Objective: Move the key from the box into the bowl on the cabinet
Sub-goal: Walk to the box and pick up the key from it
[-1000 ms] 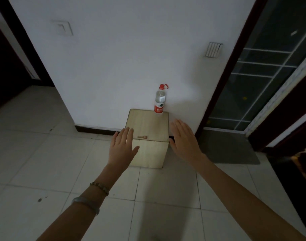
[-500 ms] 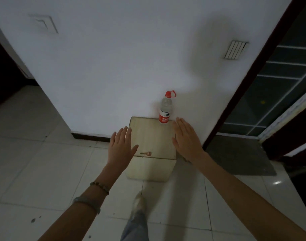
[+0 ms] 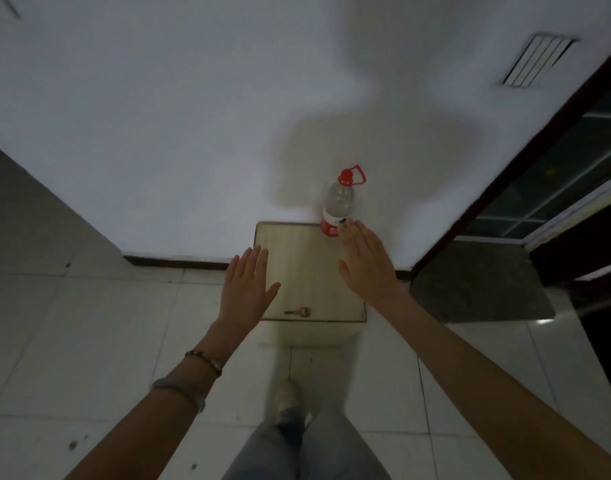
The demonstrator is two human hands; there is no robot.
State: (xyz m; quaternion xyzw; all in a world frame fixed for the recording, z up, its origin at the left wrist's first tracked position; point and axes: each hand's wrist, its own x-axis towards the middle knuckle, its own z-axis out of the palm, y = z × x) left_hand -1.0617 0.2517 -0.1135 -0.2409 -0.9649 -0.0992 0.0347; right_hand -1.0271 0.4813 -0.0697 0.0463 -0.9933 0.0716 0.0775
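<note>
Both hands have drawn closer over the box [image 3: 307,271], left hand [image 3: 247,289] and right hand [image 3: 366,268] flat, open and empty, while the key [image 3: 297,312] lies near the box's front edge, long axis left-right, bow to the right, blade pointing left.

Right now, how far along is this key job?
Barely begun. Done: nothing; the key lies on the box, near its front edge. In hand: both hands are open and empty, the left hand beside the key, the right hand above the box by the bottle. Left: picking it up and carrying it to the bowl, which is out of view.
</note>
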